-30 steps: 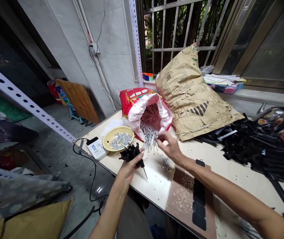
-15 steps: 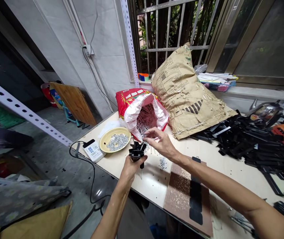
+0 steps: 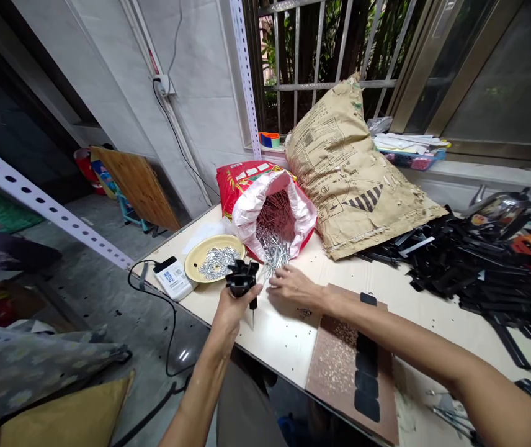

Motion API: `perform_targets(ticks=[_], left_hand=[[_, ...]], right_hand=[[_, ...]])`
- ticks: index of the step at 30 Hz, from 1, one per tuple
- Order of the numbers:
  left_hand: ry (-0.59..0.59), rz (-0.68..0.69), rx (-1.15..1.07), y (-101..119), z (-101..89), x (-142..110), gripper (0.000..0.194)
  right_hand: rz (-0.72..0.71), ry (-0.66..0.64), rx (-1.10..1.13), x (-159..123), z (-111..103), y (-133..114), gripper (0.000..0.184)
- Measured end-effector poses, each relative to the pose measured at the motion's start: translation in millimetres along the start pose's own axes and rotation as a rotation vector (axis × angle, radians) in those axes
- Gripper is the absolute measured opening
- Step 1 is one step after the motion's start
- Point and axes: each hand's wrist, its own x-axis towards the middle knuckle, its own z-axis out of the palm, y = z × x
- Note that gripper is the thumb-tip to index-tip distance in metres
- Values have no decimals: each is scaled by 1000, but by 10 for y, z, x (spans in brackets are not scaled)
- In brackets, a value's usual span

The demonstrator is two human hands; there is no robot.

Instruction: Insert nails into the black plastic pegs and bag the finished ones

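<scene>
My left hand (image 3: 229,308) is closed around a bundle of black plastic pieces (image 3: 241,278) with a metal pin sticking out below, held over the table's near edge. My right hand (image 3: 292,287) is lowered to the table right beside the bundle, fingers curled by loose metal pins (image 3: 275,254); what they pinch is too small to make out. The pins spill from an open red and white bag (image 3: 270,208). A yellow dish (image 3: 199,254) of small silver parts sits to the left.
A big brown paper sack (image 3: 353,174) leans against the barred window. A heap of black plastic strips (image 3: 470,261) covers the table's right side. A white device with a cable (image 3: 171,277) lies at the left corner. A brown board (image 3: 340,360) with black pads lies near me.
My right hand came down from the bag's mouth to the table beside the bundle. My left hand drew the black bundle slightly left and nearer.
</scene>
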Motion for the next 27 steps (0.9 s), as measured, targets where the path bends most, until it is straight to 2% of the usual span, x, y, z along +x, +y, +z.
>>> perform_targets(ticks=[3,6,8,10,13,15,17,20,23,27], left_hand=[[-79,-75,-66,21,15,-34,36],[-160,-235,-186,81,-3,-34,35],[-163,-315,-222,96,-32,-12,34],[-129,-307,-214,69,-50,13,36],[-82,-174,-113,-13,-32,33,39],[-61,-62,5,-49,0,34,34],[-42,27,152,-51,28,34,28],[-39,139,358,-3,50,35,20],[-35,235,480,65,61,28,17],[-41,293,536,124,80,7,21]], right_hand=[[-65,-20,50,-23,183,14,23],[-62,82,113,42,168,4,19],[4,231,152,123,61,-16,16],[147,453,224,221,-106,-73,17],[370,805,517,367,-419,-241,15],[413,912,713,438,-612,-383,14],[382,910,789,473,-745,-517,14],[355,872,801,470,-805,-657,13],[352,809,686,435,-761,-718,10],[270,719,454,392,-726,-723,7]])
